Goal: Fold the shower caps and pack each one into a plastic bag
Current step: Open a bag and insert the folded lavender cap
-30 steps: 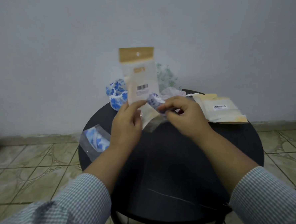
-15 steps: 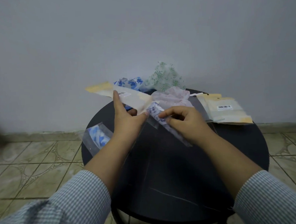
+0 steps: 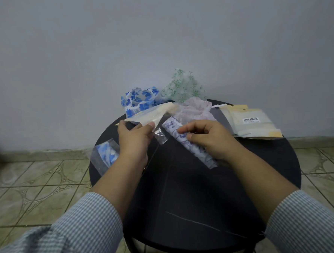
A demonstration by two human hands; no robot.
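My left hand (image 3: 134, 138) pinches a cream plastic bag (image 3: 151, 115), held almost flat above the round black table (image 3: 186, 193). My right hand (image 3: 208, 139) grips a folded purple-patterned shower cap (image 3: 182, 143), a long narrow strip slanting down to the right, with a clear flap near its upper end. Three loose caps lie at the table's far edge: a blue floral cap (image 3: 139, 99), a green-patterned cap (image 3: 183, 85) and a pink cap (image 3: 195, 110). A packed bag with a blue cap (image 3: 105, 156) lies at the table's left edge.
A stack of empty cream bags with a barcode label (image 3: 252, 125) lies at the table's right rear. A grey wall rises just behind the table. Tiled floor (image 3: 38, 183) surrounds it on both sides.
My left hand has tipped the cream bag from upright to nearly flat and lowered it. My right hand has drawn the folded cap rightwards and down, so more of it shows.
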